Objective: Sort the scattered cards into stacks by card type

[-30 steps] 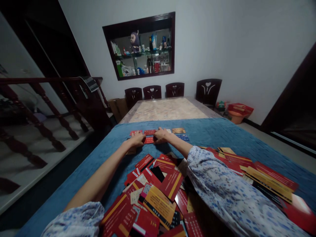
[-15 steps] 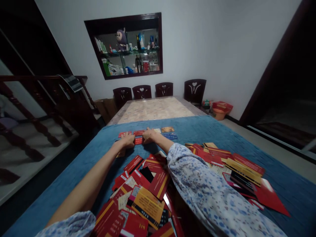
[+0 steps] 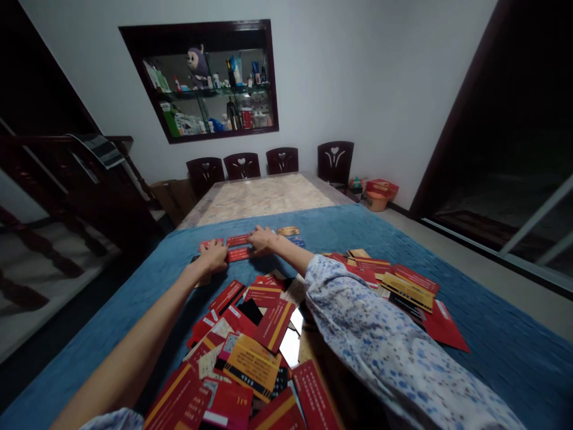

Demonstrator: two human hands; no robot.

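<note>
Cards are laid out in rows on the blue cloth ahead of me. My left hand [image 3: 213,255] rests at the left end of the rows, fingers slightly apart over a red card [image 3: 206,243]. Just to its right lie an upper red card [image 3: 237,240] and a lower red card [image 3: 238,254]. My right hand [image 3: 263,240] is at the right edge of these two, fingers spread and touching down; what lies under its palm is hidden. Beyond it show a gold card [image 3: 287,231] and a blue card [image 3: 298,242].
A loose heap of red and gold cards [image 3: 250,364] lies close to me between my arms. Another pile of cards [image 3: 407,286] is on the right, past my right sleeve. The blue cloth [image 3: 134,310] covers the table's near part; chairs [image 3: 335,160] stand at its far end.
My view has turned a little to the right. Both hands have drawn slightly apart, so more of the two red cards between them shows.
</note>
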